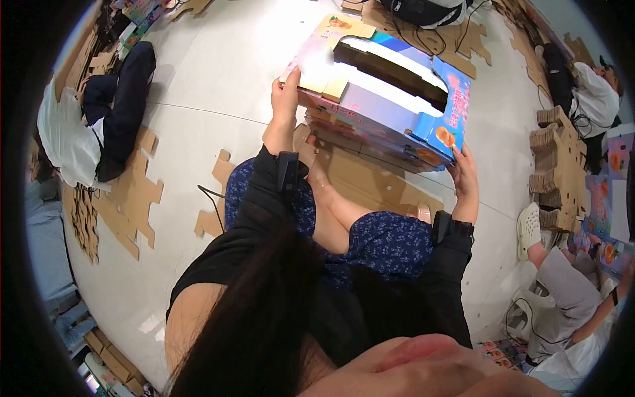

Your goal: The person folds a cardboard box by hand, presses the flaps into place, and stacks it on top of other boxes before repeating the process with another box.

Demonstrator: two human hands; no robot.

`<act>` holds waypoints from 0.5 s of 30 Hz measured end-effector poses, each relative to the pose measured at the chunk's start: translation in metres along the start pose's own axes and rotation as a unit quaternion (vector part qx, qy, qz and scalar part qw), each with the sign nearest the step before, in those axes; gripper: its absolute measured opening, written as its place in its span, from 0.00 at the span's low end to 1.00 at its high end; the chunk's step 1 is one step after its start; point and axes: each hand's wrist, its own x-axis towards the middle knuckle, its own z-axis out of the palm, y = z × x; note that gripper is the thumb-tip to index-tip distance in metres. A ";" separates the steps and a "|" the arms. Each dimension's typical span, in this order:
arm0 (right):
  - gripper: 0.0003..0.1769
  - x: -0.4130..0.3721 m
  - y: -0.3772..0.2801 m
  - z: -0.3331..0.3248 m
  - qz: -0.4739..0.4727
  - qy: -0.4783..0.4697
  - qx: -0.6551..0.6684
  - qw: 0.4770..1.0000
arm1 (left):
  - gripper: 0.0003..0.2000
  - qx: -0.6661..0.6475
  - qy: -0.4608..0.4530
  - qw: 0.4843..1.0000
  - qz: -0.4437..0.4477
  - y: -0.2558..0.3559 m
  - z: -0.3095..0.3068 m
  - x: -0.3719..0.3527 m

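Observation:
A printed cardboard fruit box (387, 109), blue, pink and yellow with orange fruit pictures, is held up in front of me. Its top has a long opening, with white flap edges along the sides and a dark brown inside. My left hand (284, 106) grips the box's left end, thumb on the top corner. At the lower right corner, my right hand (465, 173) holds the blue end, fingers partly hidden beneath it. Flat brown cardboard (354, 175) lies on the floor under the box, by my folded legs.
Stacked brown cardboard (561, 172) stands on the right, near a person in light trousers (562, 288). Cut cardboard sheets (129, 192) lie at left beside a seated person in dark trousers (129, 109). A black bag (430, 12) with cables sits beyond the box.

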 end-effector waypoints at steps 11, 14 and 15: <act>0.29 0.009 0.012 0.004 0.077 0.068 -0.131 0.986 | 0.27 -0.066 -0.003 0.997 -0.046 -0.029 -0.005 0.022; 0.31 0.008 0.012 0.005 0.071 0.061 -0.132 0.987 | 0.23 -0.072 -0.022 0.992 -0.103 -0.010 0.002 0.004; 0.32 0.006 0.010 0.008 0.064 0.059 -0.133 0.987 | 0.23 -0.092 -0.026 0.989 -0.116 -0.011 0.003 0.005</act>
